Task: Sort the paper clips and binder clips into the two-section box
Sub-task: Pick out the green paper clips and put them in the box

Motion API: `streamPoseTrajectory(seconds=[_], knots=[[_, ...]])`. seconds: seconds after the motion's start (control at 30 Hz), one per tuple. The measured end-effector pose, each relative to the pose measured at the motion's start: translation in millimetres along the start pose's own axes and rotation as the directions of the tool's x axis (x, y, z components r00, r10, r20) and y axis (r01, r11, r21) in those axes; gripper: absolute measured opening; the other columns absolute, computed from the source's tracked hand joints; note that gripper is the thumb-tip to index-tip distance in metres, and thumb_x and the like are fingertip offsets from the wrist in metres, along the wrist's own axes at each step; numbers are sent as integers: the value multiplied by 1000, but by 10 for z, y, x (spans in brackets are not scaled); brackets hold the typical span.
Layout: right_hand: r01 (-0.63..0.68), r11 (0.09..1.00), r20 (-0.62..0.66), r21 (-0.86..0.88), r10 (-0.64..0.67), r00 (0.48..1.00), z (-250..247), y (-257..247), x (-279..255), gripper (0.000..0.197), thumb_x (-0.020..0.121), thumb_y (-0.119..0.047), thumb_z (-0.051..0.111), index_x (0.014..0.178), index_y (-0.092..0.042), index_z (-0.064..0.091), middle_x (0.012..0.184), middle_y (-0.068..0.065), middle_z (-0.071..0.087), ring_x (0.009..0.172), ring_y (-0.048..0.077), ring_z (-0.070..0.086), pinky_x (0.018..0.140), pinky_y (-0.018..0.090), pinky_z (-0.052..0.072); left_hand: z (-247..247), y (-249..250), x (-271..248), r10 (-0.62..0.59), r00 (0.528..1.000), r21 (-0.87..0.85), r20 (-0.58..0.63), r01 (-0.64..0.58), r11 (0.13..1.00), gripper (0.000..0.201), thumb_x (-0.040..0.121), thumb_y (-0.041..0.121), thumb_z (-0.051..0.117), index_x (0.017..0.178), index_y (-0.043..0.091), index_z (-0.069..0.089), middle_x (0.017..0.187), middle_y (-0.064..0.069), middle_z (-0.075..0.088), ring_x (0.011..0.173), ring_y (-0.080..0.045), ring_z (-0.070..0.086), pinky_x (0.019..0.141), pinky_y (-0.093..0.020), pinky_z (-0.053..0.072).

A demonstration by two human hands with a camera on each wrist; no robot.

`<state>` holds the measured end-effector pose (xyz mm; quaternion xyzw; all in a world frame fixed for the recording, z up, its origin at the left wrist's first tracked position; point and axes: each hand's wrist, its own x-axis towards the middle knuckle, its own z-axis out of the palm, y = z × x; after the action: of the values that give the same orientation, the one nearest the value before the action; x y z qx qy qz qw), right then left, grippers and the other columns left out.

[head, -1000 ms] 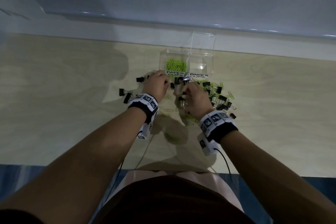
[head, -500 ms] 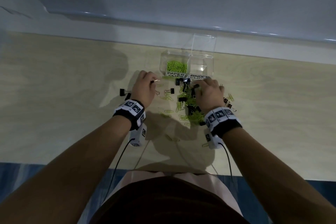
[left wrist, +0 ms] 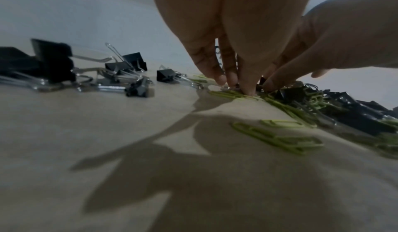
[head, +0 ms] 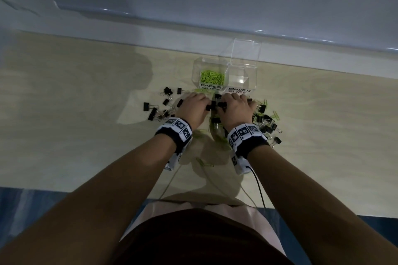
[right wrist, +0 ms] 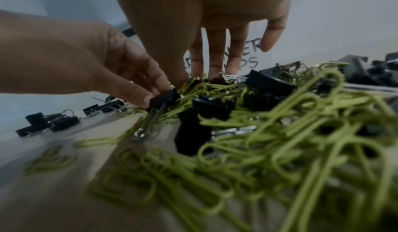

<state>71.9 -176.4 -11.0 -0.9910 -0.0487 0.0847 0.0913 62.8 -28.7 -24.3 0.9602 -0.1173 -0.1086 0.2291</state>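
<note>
A clear two-section box [head: 224, 63] stands at the table's far edge. Its PAPER CLIPS half holds green paper clips [head: 212, 77]; the BINDER CLIPS half [head: 241, 78] looks empty. Both hands meet just in front of it over a mixed pile. My left hand [head: 205, 104] pinches a black binder clip [right wrist: 164, 97] at the pile's edge, fingertips down at the table [left wrist: 237, 85]. My right hand [head: 224, 101] reaches down with straight fingers [right wrist: 215, 61] whose tips touch the pile. Green paper clips [right wrist: 280, 133] lie tangled with binder clips under the right wrist.
Loose black binder clips [head: 159, 107] lie scattered left of the hands, and more [head: 267, 125] are heaped at the right with paper clips. A few green clips [left wrist: 275, 136] lie nearer me. A raised white ledge [head: 150, 49] runs behind the box. Wrist cables [head: 258, 187] trail over the near edge.
The hands were apart half a second ago; the left has moved right and the right has moved left, so they now meet at the middle of the pile.
</note>
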Motion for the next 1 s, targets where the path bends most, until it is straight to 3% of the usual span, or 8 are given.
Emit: streamPoseTrajectory(seconds=[0.13,0.27,0.37,0.43,0.53,0.67,0.8,1.0], knots=[[-75,963,10,258,76,997,5,9,24,17,78,-38,61,89,-24,58,90,-7,65,95,21,55,93,45,31,-47,-34,-27,-13,998,-120,-60,6,993,21,82,14,60,103,10,59,106,-8,60,99,-24,53,87,-40,47],[-141,713,-65,687,254,965,-173,116,-42,13,76,-33,69,82,-29,58,79,-12,65,75,9,64,74,41,57,-217,-182,-123,-223,950,-340,-217,140,930,20,86,18,58,104,13,51,102,0,51,88,-13,50,74,-24,43],[-192,624,-109,757,410,905,-306,425,-131,11,80,-25,68,85,-19,59,81,-6,65,75,11,64,69,38,59,-323,-481,-193,-286,886,-269,-366,193,944,16,86,19,53,99,11,53,98,-7,53,84,-21,51,73,-33,45],[-229,682,-173,695,467,867,-297,694,-156,13,77,-32,66,83,-24,57,81,-6,64,78,13,63,75,46,56,-353,-667,-217,-285,880,-102,-379,266,958,17,82,20,50,96,11,54,98,-13,53,87,-31,50,73,-40,45],[-316,834,-176,453,431,885,-248,883,-156,20,77,-36,65,93,-25,60,99,-2,63,97,23,56,89,47,42,-374,-652,-191,-259,905,49,-337,292,955,21,81,22,55,98,12,59,107,-14,51,99,-36,47,80,-43,42],[-137,961,-192,238,185,964,-213,666,-114,19,81,-26,61,99,-21,66,108,1,60,102,27,52,90,47,36,-277,-232,-58,-44,991,-30,-129,41,999,26,88,19,52,113,14,58,120,-7,50,115,-24,42,100,-40,38],[49,990,-52,133,-42,998,-201,281,-8,19,86,-27,56,102,-25,68,105,-5,63,102,23,52,92,48,34,-49,80,70,104,994,-50,41,-102,994,37,89,13,54,126,11,53,129,-7,50,121,-23,42,104,-35,37],[36,998,200,-43,-27,980,-207,53,124,29,88,-38,53,114,-28,61,115,-1,60,114,25,47,97,49,31,-38,4,88,90,996,-74,3,-90,993,32,86,12,56,118,7,57,117,-11,54,109,-26,48,93,-38,45]])
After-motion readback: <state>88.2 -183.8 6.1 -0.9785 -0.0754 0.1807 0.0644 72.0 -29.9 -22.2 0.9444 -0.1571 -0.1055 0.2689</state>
